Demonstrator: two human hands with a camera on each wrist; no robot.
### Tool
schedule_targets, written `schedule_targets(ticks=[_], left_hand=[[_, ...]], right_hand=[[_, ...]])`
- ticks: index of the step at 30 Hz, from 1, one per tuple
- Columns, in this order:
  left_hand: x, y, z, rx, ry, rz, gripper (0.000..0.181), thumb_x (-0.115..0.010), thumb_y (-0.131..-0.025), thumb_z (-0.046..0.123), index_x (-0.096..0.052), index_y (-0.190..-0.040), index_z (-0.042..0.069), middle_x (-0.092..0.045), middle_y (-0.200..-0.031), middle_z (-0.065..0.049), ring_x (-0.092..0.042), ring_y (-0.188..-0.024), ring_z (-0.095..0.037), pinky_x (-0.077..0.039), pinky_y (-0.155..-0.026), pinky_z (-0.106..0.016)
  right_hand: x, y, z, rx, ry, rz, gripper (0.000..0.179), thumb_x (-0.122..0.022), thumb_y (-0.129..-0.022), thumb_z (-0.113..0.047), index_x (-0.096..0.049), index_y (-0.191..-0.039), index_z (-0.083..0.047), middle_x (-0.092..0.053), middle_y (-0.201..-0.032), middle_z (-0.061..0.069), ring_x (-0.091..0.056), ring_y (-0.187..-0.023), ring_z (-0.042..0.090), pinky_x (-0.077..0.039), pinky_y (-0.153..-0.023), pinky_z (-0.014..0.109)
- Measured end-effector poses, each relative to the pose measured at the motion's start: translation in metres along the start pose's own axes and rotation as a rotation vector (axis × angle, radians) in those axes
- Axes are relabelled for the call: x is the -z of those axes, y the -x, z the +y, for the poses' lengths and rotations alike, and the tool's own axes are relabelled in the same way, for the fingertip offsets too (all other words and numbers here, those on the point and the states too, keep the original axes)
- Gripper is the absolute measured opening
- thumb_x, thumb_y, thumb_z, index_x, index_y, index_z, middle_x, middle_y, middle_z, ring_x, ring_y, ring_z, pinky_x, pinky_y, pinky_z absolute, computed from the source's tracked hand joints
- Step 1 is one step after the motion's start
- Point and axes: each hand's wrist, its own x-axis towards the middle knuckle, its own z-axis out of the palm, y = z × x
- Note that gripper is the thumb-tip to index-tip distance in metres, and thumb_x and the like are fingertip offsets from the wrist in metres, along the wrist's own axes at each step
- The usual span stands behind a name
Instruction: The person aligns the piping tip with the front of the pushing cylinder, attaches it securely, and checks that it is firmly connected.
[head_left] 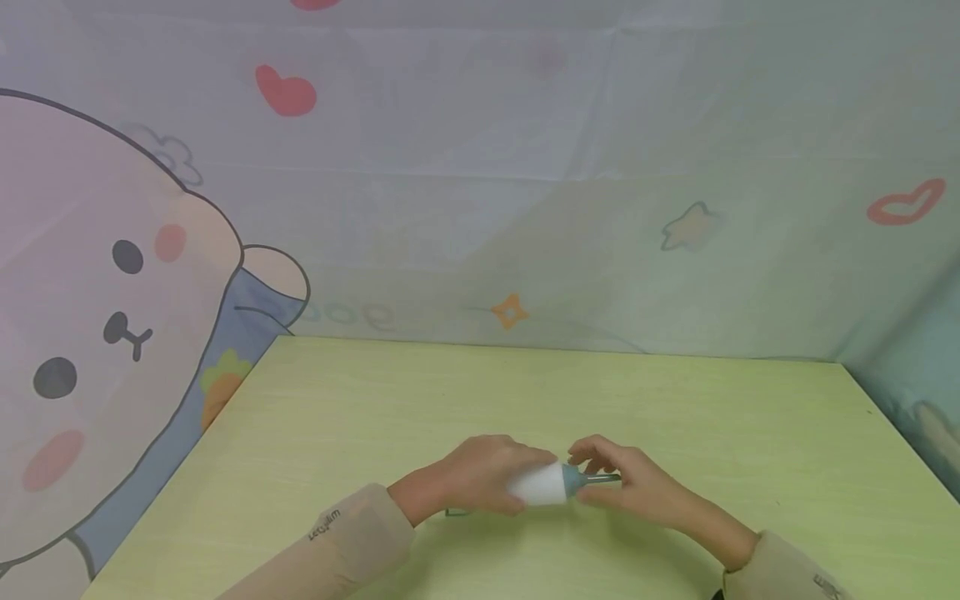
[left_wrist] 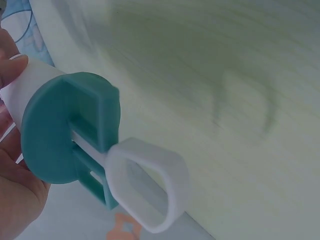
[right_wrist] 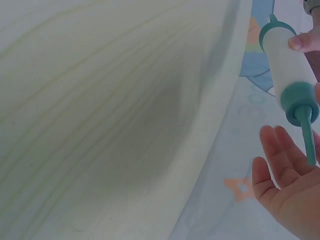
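Note:
My left hand (head_left: 483, 475) grips a large syringe by its white barrel (head_left: 543, 485), holding it sideways over the table. A teal flange with two finger loops (left_wrist: 47, 135) closes its back end in the left wrist view, and a white ring handle (left_wrist: 177, 182) sticks out behind. Toward my right hand (head_left: 648, 493) points the slim teal nozzle (right_wrist: 307, 137). That hand's fingers are relaxed and spread around the nozzle, whose tip overlaps the palm in the right wrist view. The fingers are not curled round it.
Below the hands lies a pale yellow-green wooden table (head_left: 360, 392). Behind it hangs a cloth backdrop (head_left: 450, 208) printed with hearts, stars and a large cartoon bear (head_left: 82, 250) at the left. The table's far edge meets this cloth.

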Motion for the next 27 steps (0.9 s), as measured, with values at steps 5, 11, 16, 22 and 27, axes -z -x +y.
schedule_targets(ticks=[5,11,16,22,27], left_hand=[[-0.001,-0.0008,-0.001,-0.026,0.009,0.013,0.055,-0.069,-0.074,0.022,-0.049,-0.125,0.023,-0.061,-0.111,0.007,-0.056,-0.087,-0.006,-0.043,-0.07,-0.018],[-0.0027,-0.0016,-0.0003,-0.05,0.017,0.03,0.054,-0.07,-0.073,0.02,-0.05,-0.124,0.022,-0.062,-0.107,0.007,-0.056,-0.083,-0.005,-0.042,-0.069,-0.017],[-0.0033,-0.001,0.0027,-0.024,0.005,0.009,0.054,-0.069,-0.074,0.023,-0.05,-0.124,0.022,-0.063,-0.101,0.006,-0.054,-0.078,-0.005,-0.042,-0.066,-0.016],[-0.0056,-0.0007,0.0046,-0.012,-0.01,-0.007,0.052,-0.069,-0.073,0.023,-0.05,-0.122,0.023,-0.063,-0.095,0.006,-0.053,-0.073,-0.003,-0.041,-0.064,-0.015],[-0.0074,-0.002,0.0023,-0.022,-0.019,-0.004,0.051,-0.069,-0.073,0.021,-0.051,-0.12,0.023,-0.063,-0.094,0.007,-0.053,-0.073,-0.003,-0.041,-0.062,-0.015]], right_hand=[[-0.0039,-0.0001,0.0027,0.114,0.057,0.058,0.03,-0.067,-0.077,-0.015,-0.052,-0.103,-0.011,-0.058,-0.096,0.003,-0.052,-0.081,0.006,-0.045,-0.067,0.024],[-0.0047,-0.0009,0.0024,0.138,0.047,0.072,0.022,-0.067,-0.076,-0.012,-0.055,-0.095,-0.012,-0.061,-0.088,0.0,-0.053,-0.077,0.003,-0.047,-0.067,0.025],[-0.0047,-0.0006,0.0012,0.07,-0.005,0.052,0.018,-0.065,-0.076,-0.008,-0.057,-0.092,-0.011,-0.062,-0.085,0.001,-0.053,-0.076,0.001,-0.049,-0.065,0.024],[-0.007,-0.0002,0.0024,0.061,-0.039,0.038,0.018,-0.063,-0.074,-0.002,-0.057,-0.09,-0.008,-0.063,-0.082,0.002,-0.053,-0.074,0.001,-0.048,-0.066,0.024],[-0.0086,-0.0011,0.0065,0.035,-0.041,0.023,0.016,-0.063,-0.076,-0.005,-0.057,-0.091,-0.008,-0.063,-0.084,0.002,-0.054,-0.075,0.001,-0.048,-0.067,0.024]])
